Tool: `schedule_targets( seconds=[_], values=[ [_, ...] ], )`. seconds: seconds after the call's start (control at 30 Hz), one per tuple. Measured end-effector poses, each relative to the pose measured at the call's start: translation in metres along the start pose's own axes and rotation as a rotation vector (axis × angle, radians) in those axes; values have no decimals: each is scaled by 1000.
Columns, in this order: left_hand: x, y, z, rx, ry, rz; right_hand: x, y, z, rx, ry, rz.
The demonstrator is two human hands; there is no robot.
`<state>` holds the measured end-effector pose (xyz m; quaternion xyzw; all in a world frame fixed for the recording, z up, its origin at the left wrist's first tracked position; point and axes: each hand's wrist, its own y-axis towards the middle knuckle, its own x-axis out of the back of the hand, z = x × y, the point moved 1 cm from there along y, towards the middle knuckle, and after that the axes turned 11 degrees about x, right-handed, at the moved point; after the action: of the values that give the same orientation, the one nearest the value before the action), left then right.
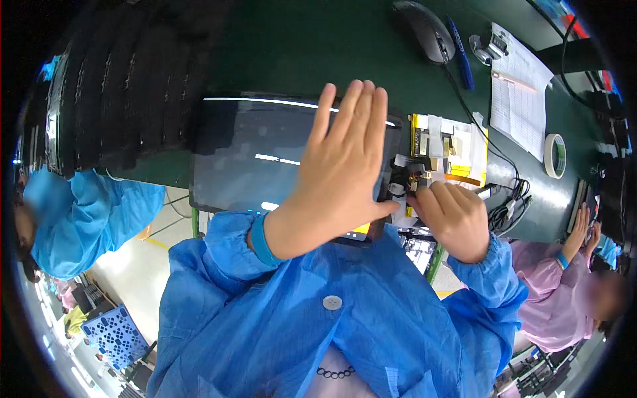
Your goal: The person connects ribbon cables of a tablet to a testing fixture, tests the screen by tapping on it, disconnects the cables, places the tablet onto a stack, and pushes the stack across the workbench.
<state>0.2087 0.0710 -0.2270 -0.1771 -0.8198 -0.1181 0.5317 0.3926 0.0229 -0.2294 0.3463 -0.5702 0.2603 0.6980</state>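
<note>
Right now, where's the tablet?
The tablet is left of centre in the head view, at the near edge of the green table, partly hidden by the open left hand. The right hand is just past its right side.

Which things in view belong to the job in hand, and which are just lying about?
Probably part of the job, being at the hands:
- flat black rectangular tablet, beneath the left hand
- yellow-and-white taped assembly, beside the right hand

Apparently just lying about, untouched:
- dark, rounded computer mouse
- slim blue pen
- white printed paper sheet
- round white tape roll
</note>
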Motion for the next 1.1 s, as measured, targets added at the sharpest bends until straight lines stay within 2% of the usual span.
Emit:
schedule_targets(
  seconds=[0.13, 0.43, 0.57, 0.73, 0.8, 0.83, 0.87, 0.93, 1.0, 1.1],
  values=[
    [-5, 2, 5, 23, 44, 40, -2, -6, -14, 83, 118, 48],
    [-3, 3, 4, 28, 33, 50, -2, -4, -26, 265, 134, 31],
    [-4, 3, 3, 35, -12, 62, -2, -2, -31, 284, 168, 20],
    [-4, 3, 5, 34, 1, 66, 1, -6, -36, 310, 218, 136],
    [-3, 2, 7, 30, 12, 73, 10, -21, -44, 202, 227, 68],
    [-3, 3, 8, 39, 5, 67, 22, -28, -39, 210, 300, 78],
    [-3, 3, 8, 39, -4, 76, 31, -29, -31, 201, 332, -6],
    [-1, -1, 6, 36, -22, 97, 31, -31, -18, 86, 360, -89],
    [8, -3, 4, 21, -64, 66, 25, -28, -13, -81, 415, -72],
    [33, -18, 10, -2, -72, -25, 15, -22, -3, -205, 319, -140]
  ],
)
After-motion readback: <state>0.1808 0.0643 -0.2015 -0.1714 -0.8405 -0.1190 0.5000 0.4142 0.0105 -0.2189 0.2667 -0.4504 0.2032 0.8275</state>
